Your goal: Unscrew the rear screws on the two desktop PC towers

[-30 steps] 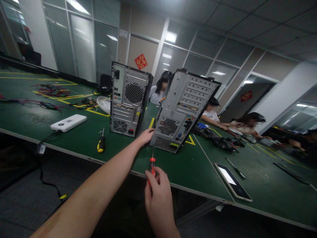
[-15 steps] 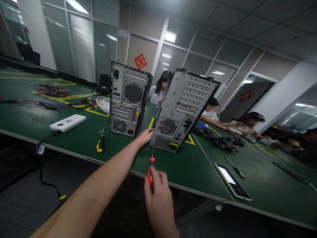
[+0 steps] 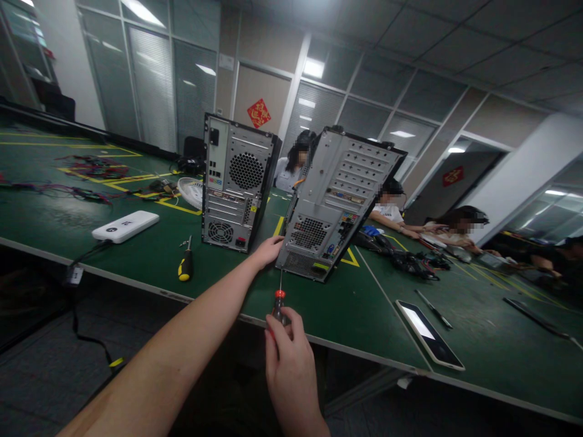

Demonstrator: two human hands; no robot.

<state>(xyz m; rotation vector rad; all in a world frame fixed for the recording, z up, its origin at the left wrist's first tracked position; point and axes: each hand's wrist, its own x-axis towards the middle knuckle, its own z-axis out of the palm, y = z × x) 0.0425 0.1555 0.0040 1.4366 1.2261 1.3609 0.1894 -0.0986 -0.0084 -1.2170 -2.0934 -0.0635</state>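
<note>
My right hand (image 3: 291, 358) is closed around a red and black screwdriver (image 3: 279, 302). Its thin shaft points away from me, and the tip meets the lower left rear edge of a grey computer case (image 3: 314, 182). Holding that case low on its left side is my left hand (image 3: 268, 250), its fingertips hidden by the case. The case stands upright with its back panel of ports and vents facing me. Left of it stands a second computer case (image 3: 237, 182), also back towards me. A yellow and black screwdriver (image 3: 185, 265) lies near the table edge.
On the green table (image 3: 346, 321) lie a white power bank (image 3: 125, 226) with a cable, a phone (image 3: 429, 334) and a pen (image 3: 432, 309). Black cables (image 3: 414, 258) are heaped at right, thin wires (image 3: 93, 167) at far left. Several people sit beyond.
The fingers of my right hand have shifted on the screwdriver's handle, which shows turned, less red now. My left hand and both computer cases stay where they were.
</note>
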